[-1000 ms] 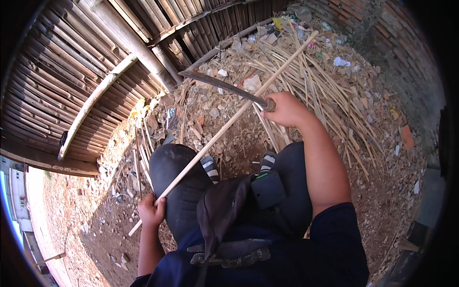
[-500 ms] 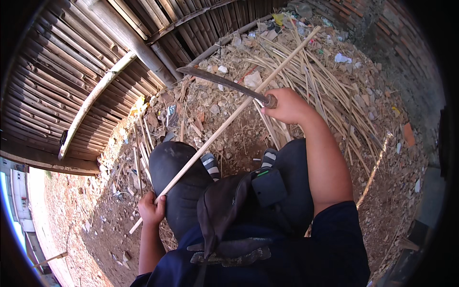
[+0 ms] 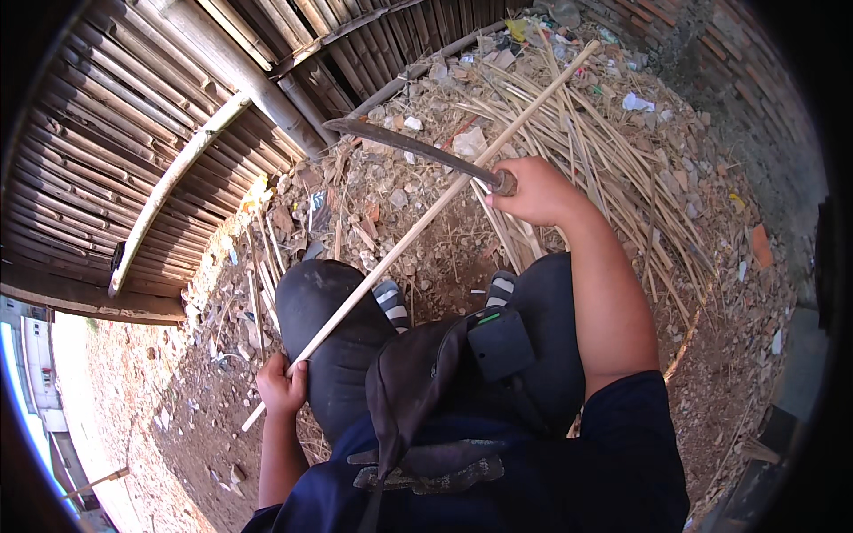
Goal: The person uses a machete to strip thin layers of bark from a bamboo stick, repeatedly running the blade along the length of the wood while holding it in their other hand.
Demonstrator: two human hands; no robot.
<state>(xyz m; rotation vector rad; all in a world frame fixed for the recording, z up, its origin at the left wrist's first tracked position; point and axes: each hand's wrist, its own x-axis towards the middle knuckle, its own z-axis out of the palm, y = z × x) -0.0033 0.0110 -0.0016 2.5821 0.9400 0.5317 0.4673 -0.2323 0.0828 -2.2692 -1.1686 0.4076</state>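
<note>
A long pale bamboo stick (image 3: 391, 256) slants from the lower left, over my left knee, up to the far right. Near its lower end my left hand (image 3: 283, 385) is closed around it, thumb on top, with a short end poking out below. My right hand (image 3: 531, 190) grips the short handle of a long machete (image 3: 404, 142) with a dark, slightly curved blade. The blade points left and crosses the stick just left of the handle. Whether the edge touches the stick I cannot tell.
A heap of split bamboo sticks (image 3: 613, 191) lies beyond my right hand on stony, littered ground. A slatted bamboo structure (image 3: 115, 160) stands at the left, a brick wall (image 3: 755, 98) at the right. My bent knees and a dark bag (image 3: 413, 373) are close in front.
The machete and the far end of the stick have shifted very slightly up and outward. Both hands keep their grips.
</note>
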